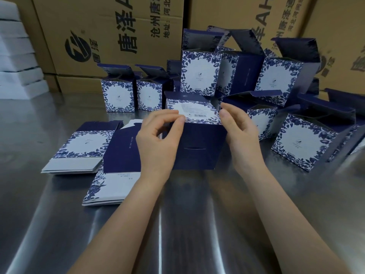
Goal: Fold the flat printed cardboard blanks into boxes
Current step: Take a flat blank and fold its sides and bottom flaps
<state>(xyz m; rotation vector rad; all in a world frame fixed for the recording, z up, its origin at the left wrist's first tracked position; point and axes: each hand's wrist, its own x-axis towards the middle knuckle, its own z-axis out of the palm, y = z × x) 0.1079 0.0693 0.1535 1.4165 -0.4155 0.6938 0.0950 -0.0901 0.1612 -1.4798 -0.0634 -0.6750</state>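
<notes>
Head view, as I read it from the remote station. Centre: a part-folded box (199,155) stands on the steel table (177,224), its navy face with a slot towards me and a white panel with a floral border and small print on top.

Both hands are clamped on this box, one at each side. The left hand (158,141) comes in from 7 o'clock. Its fingers are curled, and the thumb and forefinger pinch the upper left corner of the box where the white panel meets the navy face. The right hand (243,133) comes in from 5 o'clock. Its thumb lies against the upper right corner and its fingers reach round the right side. How far they wrap behind I cannot tell.

At 9 o'clock of the box, a stack of flat blanks (83,145) lies printed side up. A second stack (110,186) lies at 8 o'clock, partly under the left wrist, and a navy sheet on it touches the box.

From 11 o'clock round to 3 o'clock stand the finished boxes (199,74), lids open. Two stand side by side at 11 o'clock, and the rest are piled, some tilted, from 12 to 3 o'clock.

Behind them, brown cartons (110,32) printed in black stand at 12 o'clock. White slabs (17,56) are stacked at the far 10 o'clock corner.
</notes>
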